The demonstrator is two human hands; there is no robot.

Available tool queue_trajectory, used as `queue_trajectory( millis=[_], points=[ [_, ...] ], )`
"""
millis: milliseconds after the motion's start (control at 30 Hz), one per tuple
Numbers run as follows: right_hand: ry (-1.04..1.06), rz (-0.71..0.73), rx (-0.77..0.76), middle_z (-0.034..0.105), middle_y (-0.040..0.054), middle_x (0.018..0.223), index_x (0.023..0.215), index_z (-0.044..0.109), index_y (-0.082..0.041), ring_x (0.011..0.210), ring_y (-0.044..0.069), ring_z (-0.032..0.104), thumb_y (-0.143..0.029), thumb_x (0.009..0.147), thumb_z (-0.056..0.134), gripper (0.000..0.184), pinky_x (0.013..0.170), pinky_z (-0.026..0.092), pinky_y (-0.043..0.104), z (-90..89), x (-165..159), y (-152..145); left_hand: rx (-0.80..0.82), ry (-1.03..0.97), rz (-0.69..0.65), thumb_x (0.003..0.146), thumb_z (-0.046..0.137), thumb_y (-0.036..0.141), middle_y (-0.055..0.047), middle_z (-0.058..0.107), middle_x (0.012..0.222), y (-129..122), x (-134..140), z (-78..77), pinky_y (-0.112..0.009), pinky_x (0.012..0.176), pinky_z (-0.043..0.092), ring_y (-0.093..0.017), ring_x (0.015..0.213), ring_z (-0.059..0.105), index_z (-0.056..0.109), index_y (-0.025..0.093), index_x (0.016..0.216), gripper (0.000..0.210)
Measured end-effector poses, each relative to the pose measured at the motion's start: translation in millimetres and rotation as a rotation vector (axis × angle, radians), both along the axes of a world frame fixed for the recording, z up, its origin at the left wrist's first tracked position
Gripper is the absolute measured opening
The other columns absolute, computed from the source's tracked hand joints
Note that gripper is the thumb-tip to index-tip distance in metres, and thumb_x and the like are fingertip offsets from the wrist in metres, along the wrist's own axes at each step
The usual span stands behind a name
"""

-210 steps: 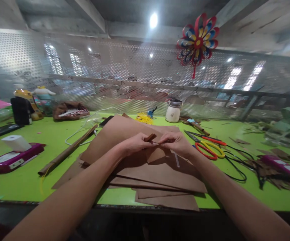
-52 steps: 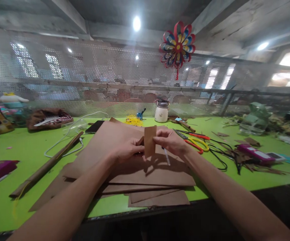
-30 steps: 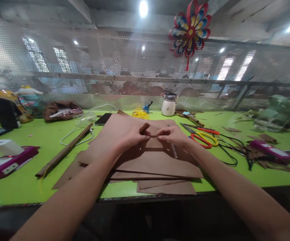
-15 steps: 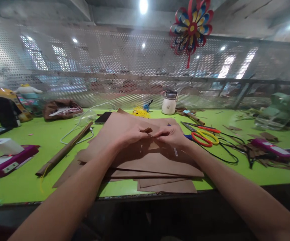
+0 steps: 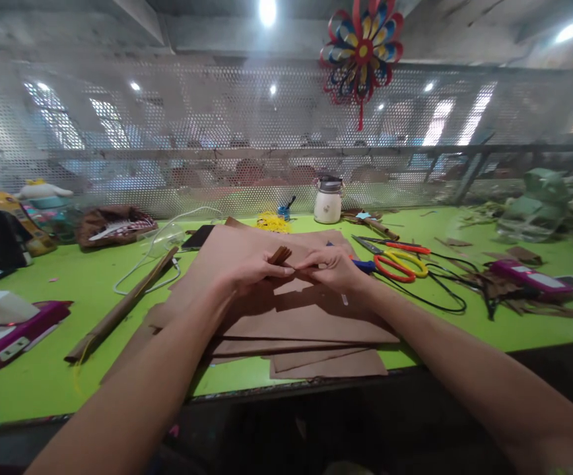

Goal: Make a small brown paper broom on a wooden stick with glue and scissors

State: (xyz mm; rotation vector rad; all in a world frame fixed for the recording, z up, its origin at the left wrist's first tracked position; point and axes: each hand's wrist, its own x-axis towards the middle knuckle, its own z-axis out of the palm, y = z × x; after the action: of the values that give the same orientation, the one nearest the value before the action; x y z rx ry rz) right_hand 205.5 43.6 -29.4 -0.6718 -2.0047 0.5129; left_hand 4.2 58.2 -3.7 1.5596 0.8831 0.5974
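Brown paper sheets lie stacked before me, and both hands are over them. Between the fingers of my left hand is a small folded brown paper piece, its pleated end standing up above the thumb. My right hand has thumb and forefinger pinched together close to the left fingertips, at the piece's lower end; what exactly they grip is too small to make out. Right of that hand lie scissors with red and yellow handles, and a blue-handled tool partly hidden by the wrist.
A rolled brown paper tube and a white cable lie to the left, near a purple power strip. Behind the paper are yellow strings and a white jar. Paper scraps and another purple strip lie right.
The pleated end of the paper piece has tilted more upright and shows more of its folds. Both hands stay close together over the sheets; the camera view has shifted slightly.
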Motion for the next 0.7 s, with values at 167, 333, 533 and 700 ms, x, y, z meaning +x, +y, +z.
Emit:
queue_trajectory(
  millis=[167,333,533,700],
  points=[
    [0.039,0.006,-0.063,0.068,0.0042,0.07,0.079,0.075,-0.017,0.061,0.013,0.059,-0.026,0.073,0.067,0.014,0.055,0.045,0.023,-2.1,-1,3,-0.052,0.006,0.002,0.061,0.075,0.03,-0.002,0.061,0.073,3,-1,-1.8,-0.024,0.06,0.038,-0.013,0.069,0.052,0.068,0.015,0.082,0.026],
    [0.044,0.052,-0.201,0.069,0.005,0.077,0.081,0.074,-0.016,0.067,0.015,0.061,-0.022,0.072,0.065,0.014,0.061,0.047,0.026,-0.5,6,6,-0.009,0.041,-0.007,0.064,0.073,0.031,0.002,0.054,0.062,-1,-1,1.0,-0.021,0.051,0.028,-0.008,0.056,0.043,0.067,0.014,0.077,0.022],
    [-0.073,0.047,-0.477,0.069,0.0043,0.09,0.099,0.069,-0.018,0.075,0.015,0.061,-0.017,0.07,0.06,0.031,0.063,0.047,0.025,15.8,12,-5,0.135,0.076,-0.032,0.067,0.068,0.029,0.002,0.051,0.056,-3,2,-0.6,-0.023,0.049,0.026,-0.008,0.051,0.037,0.067,0.011,0.078,0.021],
    [-0.146,-0.12,-0.486,0.062,0.0005,0.059,0.074,0.07,-0.016,0.054,0.012,0.054,-0.033,0.072,0.063,0.019,0.048,0.039,0.023,15.4,10,-5,0.24,0.141,-0.035,0.071,0.063,0.034,-0.003,0.059,0.063,-9,10,1.3,-0.025,0.056,0.036,-0.012,0.058,0.048,0.065,0.011,0.072,0.022]
  ],
)
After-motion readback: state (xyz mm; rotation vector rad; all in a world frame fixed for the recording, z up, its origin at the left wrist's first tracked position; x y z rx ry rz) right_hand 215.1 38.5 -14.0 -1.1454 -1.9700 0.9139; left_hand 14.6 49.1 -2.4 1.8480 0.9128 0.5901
